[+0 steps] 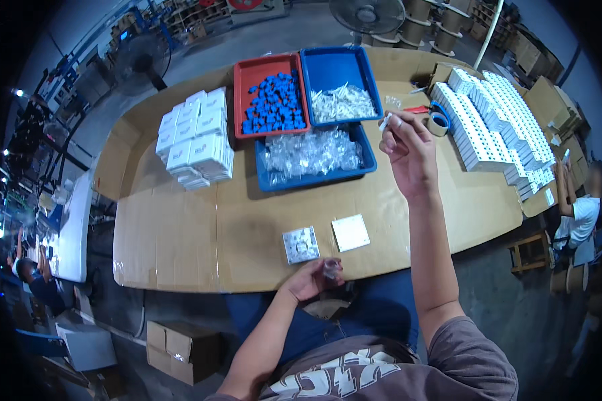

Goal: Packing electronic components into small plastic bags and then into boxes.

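Observation:
My left hand [308, 279] is at the table's front edge, fingers curled around a small clear plastic piece [332, 269]. Raised at the right of the trays, my right hand [409, 150] pinches a small white piece [385, 121] between thumb and fingertips. Just beyond my left hand lies a square grey-and-white patterned piece [301, 244]. Beside it, to the right, is a flat white square piece [350, 232]. A blue tray [374, 164] full of clear plastic pieces [311, 154] sits farther back, left of my right hand.
Behind it stand a red tray [238, 73] of blue parts [272, 103] and a blue tray [334, 63] of slim white pieces [343, 102]. White boxes [197, 137] are stacked left, more boxes [491, 127] right. Tape [437, 123] and scissors [418, 109] lie nearby. Another person [582, 214] sits right.

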`<state>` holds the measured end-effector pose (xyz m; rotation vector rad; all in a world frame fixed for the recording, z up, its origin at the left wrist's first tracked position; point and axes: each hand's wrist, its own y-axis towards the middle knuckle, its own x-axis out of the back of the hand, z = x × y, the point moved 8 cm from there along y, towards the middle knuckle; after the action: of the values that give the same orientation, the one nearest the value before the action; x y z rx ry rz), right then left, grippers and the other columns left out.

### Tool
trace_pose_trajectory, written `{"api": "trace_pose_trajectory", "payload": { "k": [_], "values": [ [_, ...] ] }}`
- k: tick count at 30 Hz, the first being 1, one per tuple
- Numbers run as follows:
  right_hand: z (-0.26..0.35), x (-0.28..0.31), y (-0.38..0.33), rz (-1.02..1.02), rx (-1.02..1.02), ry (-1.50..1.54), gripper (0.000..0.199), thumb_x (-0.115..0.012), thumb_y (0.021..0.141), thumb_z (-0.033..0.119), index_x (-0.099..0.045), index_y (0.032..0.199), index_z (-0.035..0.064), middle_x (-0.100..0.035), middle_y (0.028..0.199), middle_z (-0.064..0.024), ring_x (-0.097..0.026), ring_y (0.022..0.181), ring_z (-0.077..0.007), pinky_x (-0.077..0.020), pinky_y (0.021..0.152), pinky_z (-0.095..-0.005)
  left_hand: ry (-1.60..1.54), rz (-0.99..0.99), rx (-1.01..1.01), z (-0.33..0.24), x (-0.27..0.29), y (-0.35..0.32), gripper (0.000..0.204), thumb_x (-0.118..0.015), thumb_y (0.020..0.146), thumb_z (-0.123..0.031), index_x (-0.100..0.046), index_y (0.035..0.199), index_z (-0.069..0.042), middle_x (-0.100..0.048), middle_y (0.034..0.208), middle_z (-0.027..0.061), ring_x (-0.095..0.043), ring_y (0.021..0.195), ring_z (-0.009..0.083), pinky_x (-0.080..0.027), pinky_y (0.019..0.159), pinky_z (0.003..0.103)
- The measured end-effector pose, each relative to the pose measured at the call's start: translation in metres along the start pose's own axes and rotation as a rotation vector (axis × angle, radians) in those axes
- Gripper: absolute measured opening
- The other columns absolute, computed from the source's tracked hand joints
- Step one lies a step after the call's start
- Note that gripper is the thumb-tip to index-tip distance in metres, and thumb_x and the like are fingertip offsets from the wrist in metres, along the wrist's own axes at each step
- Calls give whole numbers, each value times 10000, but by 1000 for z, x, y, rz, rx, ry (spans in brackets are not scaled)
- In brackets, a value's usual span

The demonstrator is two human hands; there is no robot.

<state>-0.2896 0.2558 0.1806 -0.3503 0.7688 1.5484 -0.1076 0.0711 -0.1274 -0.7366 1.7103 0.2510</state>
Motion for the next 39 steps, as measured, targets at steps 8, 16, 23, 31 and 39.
{"api": "trace_pose_trajectory", "payload": {
  "k": [8, 16, 23, 31, 39],
  "values": [
    [-97, 48, -118, 66, -333, -785, 146, -738, 938, 73, -724, 1048, -20, -703, 858, 0, -612, 804, -45, -471, 701, -210, 30, -119, -74, -13, -13, 0, 506, -406, 1108, -405, -559, 1324, 26, -677, 1151, 134, -668, 1016, 270, -525, 999, 452],
    [-131, 36, -166, 349, -439, -1104, 120, -755, 905, 73, -740, 995, -5, -708, 794, -18, -549, 695, -65, -455, 642, -244, 188, -115, -118, -17, -26, -10, 462, -523, 1074, -412, -607, 1289, -12, -686, 1160, 79, -671, 1004, 200, -553, 970, 397],
    [-133, 4, -170, 574, -454, -1317, 138, -760, 865, 105, -754, 965, 11, -690, 743, -108, -536, 656, -145, -449, 645, -315, 203, -171, -137, -14, -20, -11, 422, -553, 1068, -376, -609, 1286, -20, -714, 1135, 104, -701, 980, 213, -561, 964, 405],
    [-144, 11, -174, 732, -375, -1240, 126, -727, 903, 114, -763, 980, 22, -713, 1038, -101, -640, 869, -229, -495, 793, -316, 225, -144, -140, -11, -18, -10, 401, -552, 1071, -360, -612, 1287, -27, -710, 1164, 109, -703, 989, 220, -560, 981, 408],
    [-157, 29, -191, 618, -646, -1087, 407, -536, 1086, 285, -583, 1360, -12, -702, 1086, -134, -655, 950, -193, -520, 876, -329, 221, -145, -134, -13, -25, -11, 344, -563, 1067, -321, -641, 1249, -40, -704, 1125, 80, -699, 996, 219, -562, 981, 412]
  ]
}}
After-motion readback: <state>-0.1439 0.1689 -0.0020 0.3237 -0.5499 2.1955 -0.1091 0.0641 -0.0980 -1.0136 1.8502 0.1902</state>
